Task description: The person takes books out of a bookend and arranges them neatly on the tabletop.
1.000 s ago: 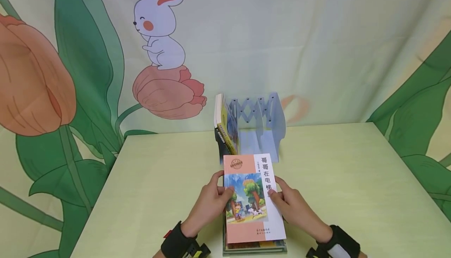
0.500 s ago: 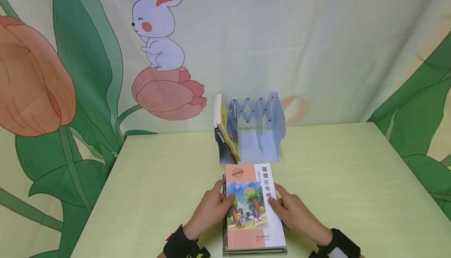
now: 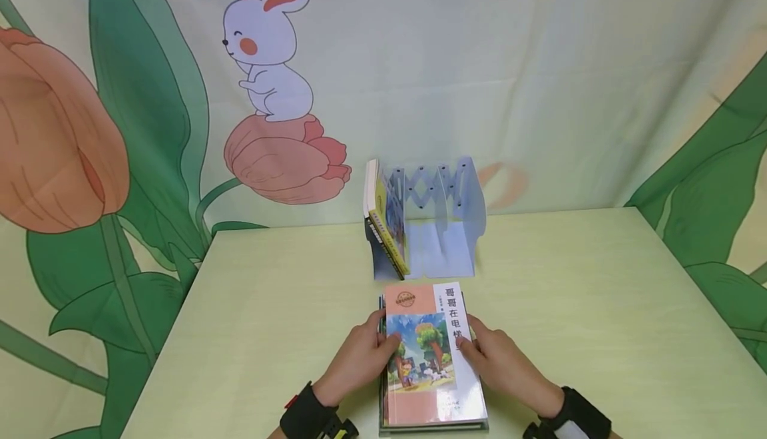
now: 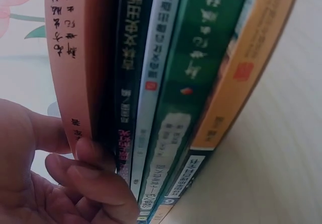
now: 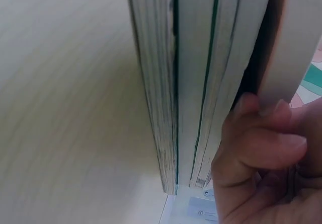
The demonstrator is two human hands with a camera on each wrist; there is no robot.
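Observation:
A pink-and-white paperback book with a picture of trees on its cover lies over a stack of books. My left hand grips its left edge, thumb on the cover and fingers curled at the spine. On the other side, my right hand pinches the right edge the same way. In the right wrist view a dark gap shows between this paperback and the page edges of the stack. The left wrist view shows several spines, among them a green one and an orange one, under the paperback.
Behind the stack stands a light blue expandable bookend rack. A few books lean in its left section. The pale table reaches back to a printed curtain with a rabbit and tulips.
Both hands have brought the pink-and-white book down and toward the person, onto line with the stack. It now covers most of the stack's top. The rack has not moved.

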